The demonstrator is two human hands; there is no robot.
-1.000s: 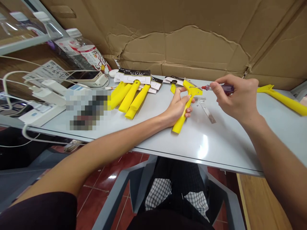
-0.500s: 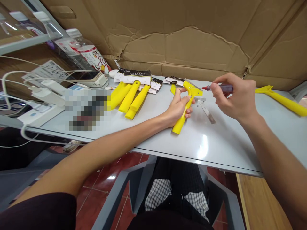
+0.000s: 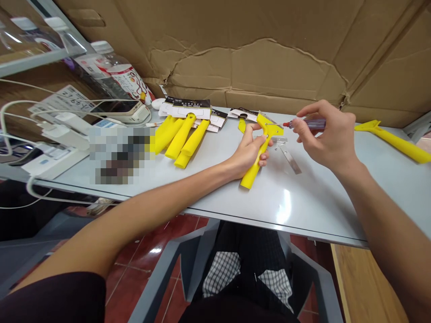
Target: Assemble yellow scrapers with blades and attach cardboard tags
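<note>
My left hand (image 3: 251, 150) is wrapped round the handle of a yellow scraper (image 3: 252, 176), its forked head tilted up and away from me. In my right hand (image 3: 325, 134) is a screwdriver (image 3: 311, 125) with a translucent purplish handle. Its thin shaft reaches left to a screw on the scraper's head, and the tip appears to touch it. A metal blade edge shows along the head's far side. Beside the head, a loose metal strip (image 3: 291, 160) lies on the white table, with small screws and another metal piece (image 3: 280, 140) close by.
Several yellow scrapers (image 3: 182, 139) with card labels lie left of my hands. Another yellow scraper (image 3: 400, 142) rests at the right. A phone (image 3: 117, 107), a power strip with cables (image 3: 55, 154) and bottles (image 3: 124, 78) crowd the left end. Cardboard (image 3: 252, 67) stands behind the table.
Almost nothing differs. The whole view has shifted slightly, and both hands keep their grip, with the screwdriver still at the same screw.
</note>
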